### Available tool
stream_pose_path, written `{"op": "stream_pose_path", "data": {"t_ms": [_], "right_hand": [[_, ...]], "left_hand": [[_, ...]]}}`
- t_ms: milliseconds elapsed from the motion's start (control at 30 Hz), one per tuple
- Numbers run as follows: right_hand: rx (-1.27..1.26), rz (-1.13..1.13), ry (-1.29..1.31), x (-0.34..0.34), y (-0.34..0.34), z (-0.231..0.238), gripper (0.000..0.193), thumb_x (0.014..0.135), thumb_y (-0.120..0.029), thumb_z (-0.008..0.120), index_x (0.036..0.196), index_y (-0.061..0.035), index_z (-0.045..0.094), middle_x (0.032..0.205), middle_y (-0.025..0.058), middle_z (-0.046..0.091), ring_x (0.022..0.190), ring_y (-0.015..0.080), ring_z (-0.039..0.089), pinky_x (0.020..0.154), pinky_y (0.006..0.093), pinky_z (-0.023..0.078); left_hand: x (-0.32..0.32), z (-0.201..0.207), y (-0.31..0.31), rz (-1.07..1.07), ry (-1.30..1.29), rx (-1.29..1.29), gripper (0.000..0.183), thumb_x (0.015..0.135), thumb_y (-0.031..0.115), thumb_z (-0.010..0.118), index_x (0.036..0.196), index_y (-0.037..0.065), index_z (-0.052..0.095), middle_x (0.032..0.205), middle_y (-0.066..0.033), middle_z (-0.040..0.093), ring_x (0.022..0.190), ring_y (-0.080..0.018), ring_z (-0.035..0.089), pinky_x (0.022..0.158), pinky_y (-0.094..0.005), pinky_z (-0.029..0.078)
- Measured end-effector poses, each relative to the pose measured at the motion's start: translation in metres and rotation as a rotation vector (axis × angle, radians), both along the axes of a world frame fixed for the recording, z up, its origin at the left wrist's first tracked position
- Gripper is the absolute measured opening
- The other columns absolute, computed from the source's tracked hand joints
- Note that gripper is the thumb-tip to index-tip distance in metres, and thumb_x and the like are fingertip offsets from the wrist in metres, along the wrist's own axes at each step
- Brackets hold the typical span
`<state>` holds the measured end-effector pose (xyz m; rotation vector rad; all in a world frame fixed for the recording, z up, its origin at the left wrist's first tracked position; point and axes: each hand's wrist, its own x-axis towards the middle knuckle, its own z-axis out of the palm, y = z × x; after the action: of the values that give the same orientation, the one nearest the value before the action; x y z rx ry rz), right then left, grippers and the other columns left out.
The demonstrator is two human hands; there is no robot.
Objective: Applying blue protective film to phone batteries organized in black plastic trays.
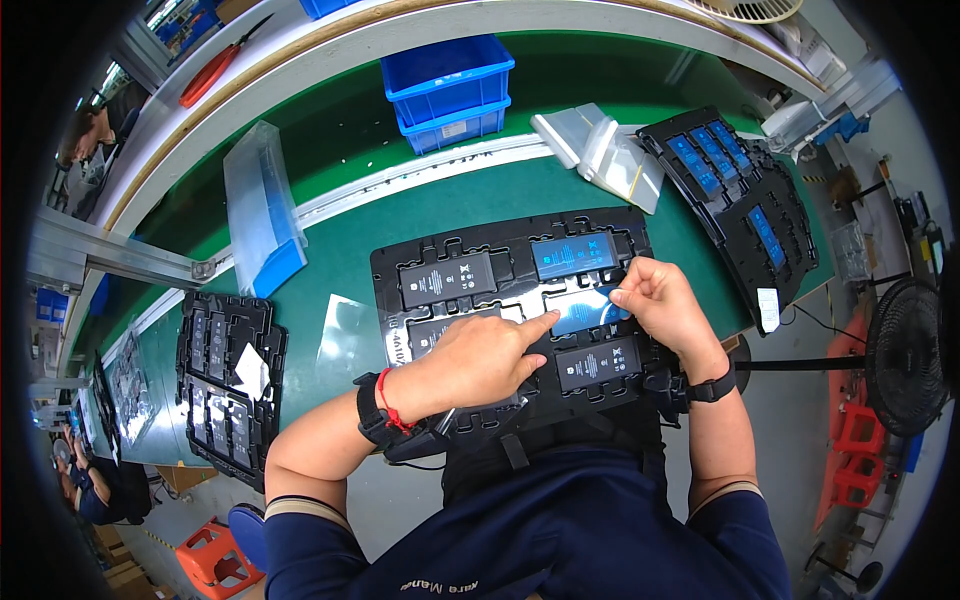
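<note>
In front of me a black moulded tray (512, 228) holds several flat battery packs in its recesses. Some are dark grey, like the lower right battery (598, 364); the upper right battery (575, 256) looks blue. Over the battery in the middle of the right column lies a shiny blue film (580, 312). My left hand (485, 355) touches its left end with a stretched index finger, thumb apart, other fingers curled. My right hand (657, 303) pinches at its right end. How much film sits between those fingertips is hidden.
Another black tray (235, 375) of dark batteries stands left, and a tray with blue batteries (740, 215) stands right. Blue bins (447, 90) are stacked at the back. Clear film sheets (600, 155) and a clear-and-blue stack (262, 215) lie on the green bench. A black fan (907, 357) stands right.
</note>
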<state>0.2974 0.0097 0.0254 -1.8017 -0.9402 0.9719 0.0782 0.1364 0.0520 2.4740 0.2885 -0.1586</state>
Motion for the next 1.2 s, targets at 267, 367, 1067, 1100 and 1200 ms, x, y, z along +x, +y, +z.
{"op": "stream_pose_path", "data": {"t_ms": [267, 367, 1067, 1100, 1200], "right_hand": [[-0.056, -0.027, -0.32, -0.009, 0.005, 0.007, 0.019, 0.073, -0.002, 0.069, 0.065, -0.0019, 0.052, 0.055, 0.0034, 0.055, 0.049, 0.0084, 0.051, 0.047, 0.0252, 0.039], [-0.095, 0.005, -0.465, -0.016, 0.007, 0.018, 0.018, 0.071, -0.004, 0.07, 0.07, -0.0012, 0.052, 0.055, 0.0082, 0.056, 0.05, 0.0151, 0.056, 0.05, 0.029, 0.043], [0.278, 0.263, 0.196, -0.032, -0.114, 0.038, 0.015, 0.086, -0.007, 0.059, 0.099, -0.0015, 0.065, 0.071, 0.0025, 0.064, 0.061, 0.0096, 0.059, 0.059, 0.0241, 0.048], [0.21, 0.184, 0.15, -0.01, -0.137, 0.039, 0.017, 0.086, -0.008, 0.059, 0.101, -0.0025, 0.065, 0.068, 0.0008, 0.063, 0.058, 0.0068, 0.056, 0.054, 0.0215, 0.046], [0.126, -0.208, 0.364, 0.06, -0.221, -0.019, 0.019, 0.086, -0.012, 0.057, 0.099, -0.0022, 0.066, 0.064, 0.0013, 0.059, 0.046, 0.0032, 0.043, 0.04, 0.0179, 0.031]], "left_hand": [[0.001, -0.001, 0.0, -0.009, 0.001, 0.004, 0.049, 0.084, 0.022, 0.059, 0.128, 0.005, 0.047, 0.073, -0.0189, 0.063, 0.069, -0.0355, 0.062, 0.063, -0.0442, 0.049], [-0.001, -0.003, 0.0, -0.002, -0.043, 0.017, 0.051, 0.083, 0.022, 0.061, 0.129, 0.006, 0.047, 0.071, -0.0193, 0.062, 0.066, -0.0354, 0.062, 0.061, -0.0428, 0.048], [-0.014, 0.044, -0.057, -0.13, -0.796, 0.099, 0.033, 0.07, 0.007, 0.071, 0.1, -0.003, 0.06, 0.087, -0.0142, 0.063, 0.083, -0.0292, 0.061, 0.075, -0.0375, 0.048], [-0.013, 0.046, -0.052, -0.093, -0.785, 0.152, 0.032, 0.068, 0.007, 0.072, 0.097, -0.002, 0.062, 0.088, -0.0136, 0.063, 0.087, -0.03, 0.06, 0.078, -0.0392, 0.047], [-0.02, 0.044, -0.031, 0.195, -0.71, 0.213, 0.023, 0.07, 0.004, 0.068, 0.091, -0.001, 0.062, 0.089, -0.0138, 0.064, 0.086, -0.0307, 0.059, 0.078, -0.0394, 0.047]]}}
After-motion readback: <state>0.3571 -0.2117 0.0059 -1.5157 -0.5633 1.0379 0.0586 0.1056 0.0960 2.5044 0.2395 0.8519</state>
